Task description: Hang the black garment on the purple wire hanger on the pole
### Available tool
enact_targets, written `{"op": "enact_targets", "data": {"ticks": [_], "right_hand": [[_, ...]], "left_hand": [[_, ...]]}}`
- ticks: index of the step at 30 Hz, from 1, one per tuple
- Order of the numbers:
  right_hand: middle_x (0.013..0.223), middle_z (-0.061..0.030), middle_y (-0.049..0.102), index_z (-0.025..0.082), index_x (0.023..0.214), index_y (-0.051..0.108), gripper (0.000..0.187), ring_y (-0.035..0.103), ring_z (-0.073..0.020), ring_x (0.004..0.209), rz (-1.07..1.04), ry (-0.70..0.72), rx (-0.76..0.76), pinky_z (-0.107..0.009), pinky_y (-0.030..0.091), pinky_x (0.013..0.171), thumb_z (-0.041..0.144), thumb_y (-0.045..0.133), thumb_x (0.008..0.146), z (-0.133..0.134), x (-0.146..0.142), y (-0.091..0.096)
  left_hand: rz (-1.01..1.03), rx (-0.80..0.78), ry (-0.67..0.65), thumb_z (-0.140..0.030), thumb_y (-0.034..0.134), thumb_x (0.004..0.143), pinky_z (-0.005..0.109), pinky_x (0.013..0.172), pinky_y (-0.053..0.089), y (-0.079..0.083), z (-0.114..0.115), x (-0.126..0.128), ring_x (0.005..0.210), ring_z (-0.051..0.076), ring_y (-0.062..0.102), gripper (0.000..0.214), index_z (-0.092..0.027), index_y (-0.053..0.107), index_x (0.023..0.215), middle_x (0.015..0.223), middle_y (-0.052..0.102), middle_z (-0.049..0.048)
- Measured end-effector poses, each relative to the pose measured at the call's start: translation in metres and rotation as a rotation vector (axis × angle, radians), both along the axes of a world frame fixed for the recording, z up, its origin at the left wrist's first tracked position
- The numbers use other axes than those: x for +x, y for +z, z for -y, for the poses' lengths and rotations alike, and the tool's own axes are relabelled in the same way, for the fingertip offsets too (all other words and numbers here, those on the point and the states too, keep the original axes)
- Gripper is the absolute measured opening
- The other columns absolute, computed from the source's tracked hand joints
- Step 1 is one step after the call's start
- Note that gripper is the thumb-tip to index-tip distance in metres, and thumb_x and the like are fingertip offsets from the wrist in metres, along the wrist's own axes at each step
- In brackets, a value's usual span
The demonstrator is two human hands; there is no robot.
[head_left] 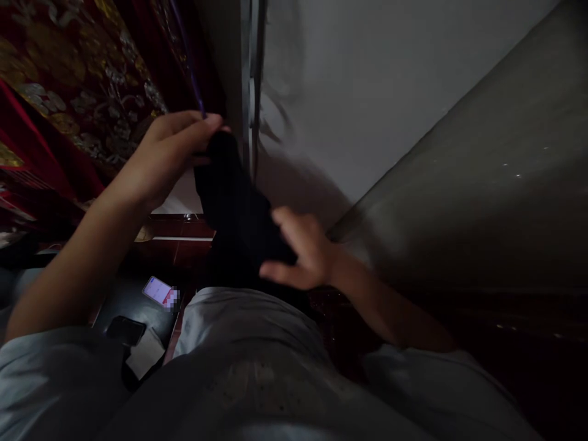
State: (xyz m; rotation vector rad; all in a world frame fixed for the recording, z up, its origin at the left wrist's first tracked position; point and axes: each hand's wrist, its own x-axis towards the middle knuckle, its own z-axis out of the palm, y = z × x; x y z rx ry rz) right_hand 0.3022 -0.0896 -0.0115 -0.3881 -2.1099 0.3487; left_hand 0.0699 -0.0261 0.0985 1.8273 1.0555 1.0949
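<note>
- A black cloth [245, 214] is hanging in front of the person's grey shirt [257, 349].
- The left hand [172, 144] is pinching the cloth's top end; a thin purple strip [189, 58] is rising beside its fingertips.
- The right hand [307, 248] is spreading thumb and forefinger at the cloth's right side; blur is hiding whether it is gripping.
- Left of the cloth, a dark glossy surface [120, 298] is bearing a lit phone [157, 290] and a pale sheet [145, 354].

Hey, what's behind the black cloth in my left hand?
Around the black cloth, parts of a metal strip, pale panel and dark red floor tiles show. Whatever lies directly behind it is covered, so I can't tell.
</note>
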Motion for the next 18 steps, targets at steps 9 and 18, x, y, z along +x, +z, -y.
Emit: {"op": "enact_targets", "data": {"ticks": [9, 18], "right_hand": [[0.126, -0.0107, 0.067, 0.024, 0.117, 0.066, 0.025, 0.061, -0.0281, 0.125, -0.150, -0.212, -0.026, -0.052, 0.048, 0.111, 0.036, 0.063, 0.095, -0.061, -0.003, -0.007], [0.074, -0.0016, 0.061, 0.021, 0.081, 0.064, 0.050, 0.066, -0.0209, 0.080, -0.404, -0.172, -0.691, -0.036, 0.056, 0.072, 0.071, 0.067, 0.083, -0.117, 0.039, -0.031]], "left_hand": [[-0.356, -0.078, -0.131, -0.021, 0.060, 0.093, 0.014, 0.054, 0.041, 0.027, 0.046, -0.058, 0.059, 0.008, 0.058, 0.021, -0.013, 0.073, 0.080, 0.064, 0.062, -0.0015], [-0.417, 0.281, 0.081, -0.018, 0.056, 0.098, 0.027, 0.090, 0.050, 0.024, 0.008, -0.067, 0.075, 0.007, 0.057, 0.024, -0.009, 0.067, 0.078, 0.078, 0.064, -0.0011]]}}
